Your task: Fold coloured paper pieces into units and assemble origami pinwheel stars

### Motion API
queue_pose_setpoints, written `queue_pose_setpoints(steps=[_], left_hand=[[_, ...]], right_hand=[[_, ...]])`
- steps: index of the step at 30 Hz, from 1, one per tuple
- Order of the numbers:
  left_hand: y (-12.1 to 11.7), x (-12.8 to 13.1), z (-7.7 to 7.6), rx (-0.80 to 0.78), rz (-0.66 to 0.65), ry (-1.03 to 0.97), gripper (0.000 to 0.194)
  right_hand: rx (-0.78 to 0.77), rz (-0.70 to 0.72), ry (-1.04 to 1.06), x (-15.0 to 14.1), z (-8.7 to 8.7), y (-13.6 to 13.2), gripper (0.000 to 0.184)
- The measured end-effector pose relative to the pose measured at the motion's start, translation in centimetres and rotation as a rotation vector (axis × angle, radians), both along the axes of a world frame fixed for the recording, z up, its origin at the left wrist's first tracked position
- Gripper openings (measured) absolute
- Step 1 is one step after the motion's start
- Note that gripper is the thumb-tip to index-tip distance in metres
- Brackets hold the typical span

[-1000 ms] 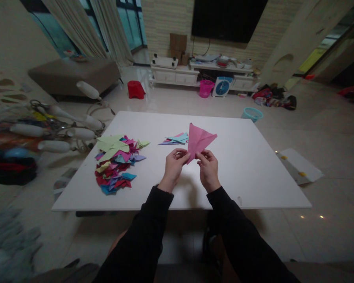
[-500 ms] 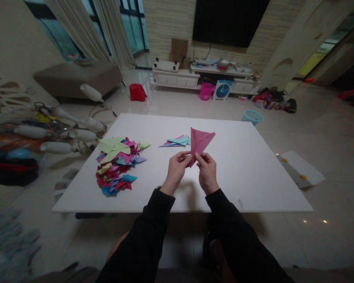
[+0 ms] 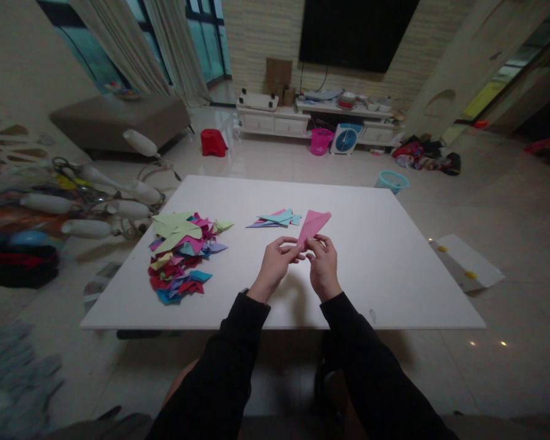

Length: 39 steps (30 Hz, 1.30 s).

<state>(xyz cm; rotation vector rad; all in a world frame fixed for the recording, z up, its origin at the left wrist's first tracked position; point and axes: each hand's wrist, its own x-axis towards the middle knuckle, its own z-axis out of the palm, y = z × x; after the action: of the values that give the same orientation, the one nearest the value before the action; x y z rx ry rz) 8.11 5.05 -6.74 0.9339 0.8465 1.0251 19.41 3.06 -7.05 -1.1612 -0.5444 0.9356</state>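
A pink piece of folded paper [image 3: 314,225], narrow at the near end and wider at the far end, is held up above the white table [image 3: 385,256]. My left hand [image 3: 277,261] pinches its near tip from the left. On the right side, my right hand [image 3: 323,263] has thumb and fingers closed on the paper's lower edge. Just beyond my left hand lies a small stack of folded papers [image 3: 277,218] in light blue, pink and purple. Farther left is a heap of folded papers [image 3: 183,250] in many colours, with light green ones on top.
A lamp with several white shades [image 3: 91,229] stands against the table's left side. Beyond the table are a turquoise basket [image 3: 393,179], a red stool [image 3: 213,142], a pink bin [image 3: 321,142] and a blue fan [image 3: 346,139]. A white sheet [image 3: 470,263] is at the right.
The pink paper has turned and now shows a narrower shape, its far end lower than before. My fingers have shifted slightly around its near tip. The stack and heap lie as before.
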Motion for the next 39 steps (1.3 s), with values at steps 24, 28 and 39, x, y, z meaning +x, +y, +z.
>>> queue_pose_setpoints(steps=[24,28,39], left_hand=[[-0.1,0.5,0.1,0.021,0.078,-0.074,0.033],[-0.1,0.5,0.1,0.015,0.061,-0.086,0.033],[-0.1,0.5,0.1,-0.038,0.071,-0.122,0.045]], right_hand=[[0.107,-0.013,-0.040,-0.6,0.0,-0.1,0.034],[0.115,0.000,-0.035,-0.7,0.2,-0.2,0.032],[0.092,-0.045,-0.048,-0.4,-0.5,0.1,0.026]])
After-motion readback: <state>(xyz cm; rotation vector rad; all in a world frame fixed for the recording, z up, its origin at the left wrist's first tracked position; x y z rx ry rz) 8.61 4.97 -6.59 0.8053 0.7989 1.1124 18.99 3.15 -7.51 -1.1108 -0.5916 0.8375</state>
